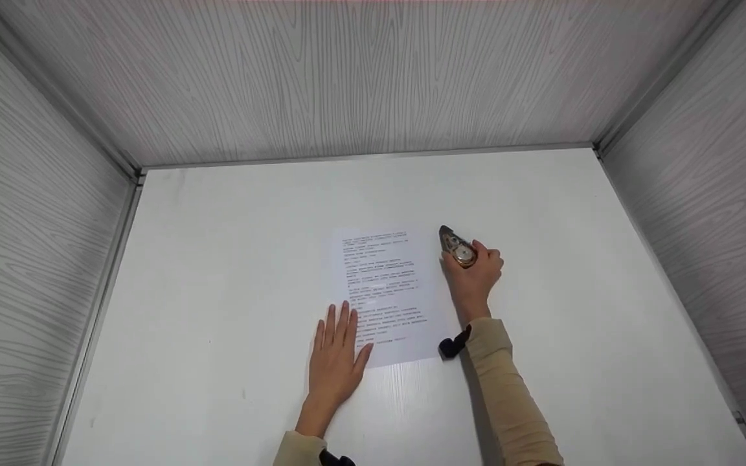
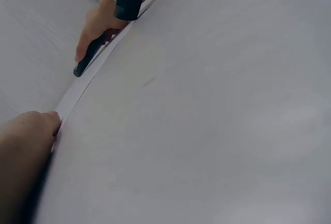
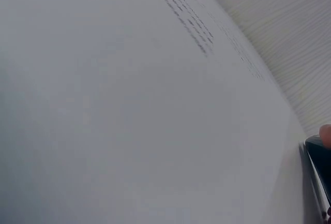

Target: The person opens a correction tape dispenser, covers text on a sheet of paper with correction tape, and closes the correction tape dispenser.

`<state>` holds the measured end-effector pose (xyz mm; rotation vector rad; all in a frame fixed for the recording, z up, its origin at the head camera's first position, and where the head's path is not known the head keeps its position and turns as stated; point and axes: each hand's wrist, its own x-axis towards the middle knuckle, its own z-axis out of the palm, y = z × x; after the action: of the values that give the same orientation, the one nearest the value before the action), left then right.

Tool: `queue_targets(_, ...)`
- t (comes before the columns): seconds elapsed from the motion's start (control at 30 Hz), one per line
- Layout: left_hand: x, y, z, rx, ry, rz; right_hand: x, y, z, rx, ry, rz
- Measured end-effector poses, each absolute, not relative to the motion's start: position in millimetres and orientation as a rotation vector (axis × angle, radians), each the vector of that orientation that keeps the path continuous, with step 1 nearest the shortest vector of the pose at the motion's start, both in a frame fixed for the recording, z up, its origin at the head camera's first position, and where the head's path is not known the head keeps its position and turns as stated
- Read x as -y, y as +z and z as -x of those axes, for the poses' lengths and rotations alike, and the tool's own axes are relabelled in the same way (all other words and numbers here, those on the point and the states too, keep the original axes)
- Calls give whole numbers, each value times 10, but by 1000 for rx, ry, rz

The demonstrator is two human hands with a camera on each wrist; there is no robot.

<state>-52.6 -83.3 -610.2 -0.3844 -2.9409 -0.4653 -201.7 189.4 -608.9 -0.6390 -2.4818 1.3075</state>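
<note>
A printed sheet of paper [image 1: 425, 301] lies on the white table, its lines of text broken by a few white gaps. My left hand [image 1: 335, 362] rests flat with fingers extended over its lower left edge. Just right of the sheet, my right hand [image 1: 474, 278] grips a correction tape dispenser [image 1: 458, 249] between thumb and fingers, its dark tip pointing away from me. The left wrist view shows the dispenser [image 2: 89, 56] low over the table. Only its dark end [image 3: 319, 157] and a fingertip appear at the edge of the right wrist view.
Grey wood-grain panels wall in the white table [image 1: 217, 259] at the back [image 1: 360, 77] and on both sides. A black wrist device [image 1: 454, 345] on the right forearm overlaps the sheet's lower right corner in the head view.
</note>
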Motion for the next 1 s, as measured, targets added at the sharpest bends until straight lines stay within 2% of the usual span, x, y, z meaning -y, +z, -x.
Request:
queue_targets(0.6, 901, -6067, 480, 2922, -431, 485, -1984, -6045, 2136, 2904, 949, 520)
queue_targets(1.0, 872, -6075, 526, 2928, -438, 502, -2051, -6019, 2248, 2925, 901, 504)
